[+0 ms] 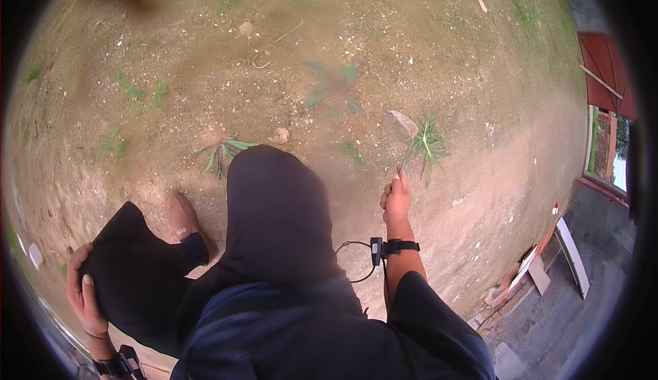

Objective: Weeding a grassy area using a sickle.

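Note:
My right hand (397, 197) is closed around the lower end of a sickle (403, 123), whose curved, worn blade extends ahead of the fist. A spiky green weed (427, 142) grows just right of the blade; whether the two touch I cannot tell. At the far left, my left hand (87, 295) grasps dark cloth (133, 282) at my side, its thumb and fingers on the fabric. A broad-leaved weed (221, 154) stands beyond my dark-clad knee, and another low plant (334, 87) lies farther ahead, partly blurred.
Bare soil with small stones surrounds me. A bent wire (277, 40) and a round stone (281, 135) lie ahead. My brown shoe (181, 215) is at left. Boards (571, 256) and rubble line a concrete strip at right, near a red metal door (606, 71).

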### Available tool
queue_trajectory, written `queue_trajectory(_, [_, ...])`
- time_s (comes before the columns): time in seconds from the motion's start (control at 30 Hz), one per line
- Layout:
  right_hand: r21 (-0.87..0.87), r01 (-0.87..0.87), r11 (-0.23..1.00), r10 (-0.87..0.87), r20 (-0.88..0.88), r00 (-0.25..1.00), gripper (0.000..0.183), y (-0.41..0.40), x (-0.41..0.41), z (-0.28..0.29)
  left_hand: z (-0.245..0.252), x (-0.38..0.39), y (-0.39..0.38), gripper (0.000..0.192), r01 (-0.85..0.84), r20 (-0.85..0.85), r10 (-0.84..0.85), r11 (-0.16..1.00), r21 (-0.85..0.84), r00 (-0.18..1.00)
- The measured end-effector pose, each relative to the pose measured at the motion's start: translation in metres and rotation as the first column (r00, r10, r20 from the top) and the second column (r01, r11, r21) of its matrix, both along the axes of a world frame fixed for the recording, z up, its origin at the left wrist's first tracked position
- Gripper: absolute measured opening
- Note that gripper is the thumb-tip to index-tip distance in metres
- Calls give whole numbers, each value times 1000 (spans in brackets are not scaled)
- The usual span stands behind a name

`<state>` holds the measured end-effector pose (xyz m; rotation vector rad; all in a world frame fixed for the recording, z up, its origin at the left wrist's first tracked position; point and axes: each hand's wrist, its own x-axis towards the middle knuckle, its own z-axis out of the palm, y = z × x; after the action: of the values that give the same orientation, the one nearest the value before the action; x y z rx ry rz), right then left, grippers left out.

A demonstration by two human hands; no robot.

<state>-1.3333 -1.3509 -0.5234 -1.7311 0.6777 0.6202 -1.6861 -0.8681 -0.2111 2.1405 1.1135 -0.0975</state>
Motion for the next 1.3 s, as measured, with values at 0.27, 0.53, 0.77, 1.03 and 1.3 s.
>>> queue_trajectory(0.27, [170, -360, 917, 323, 211, 923, 64, 172, 97, -1, 10, -37, -6, 49, -49, 10, 49, 999, 17, 999])
queue_trajectory(0.53, [128, -179, 976, 154, 182, 971, 61, 288, 167, -34, 16, -74, -14, 50, -112, 11, 111, 992, 55, 994])
queue_trajectory(0.77, [83, -151, 985, 135, 174, 976, 64, 318, 173, -73, 19, -105, -16, 54, -158, -30, 161, 984, 85, 986])
queue_trajectory(1.03, [-14, -245, 969, 236, 323, 916, 66, 305, 175, -136, 16, -112, -13, 56, -181, -34, 184, 981, 61, 982])
queue_trajectory(1.3, [72, -215, 974, 196, 210, 958, 64, 273, 155, -125, 8, -111, -7, 56, -170, -4, 170, 984, 44, 985])
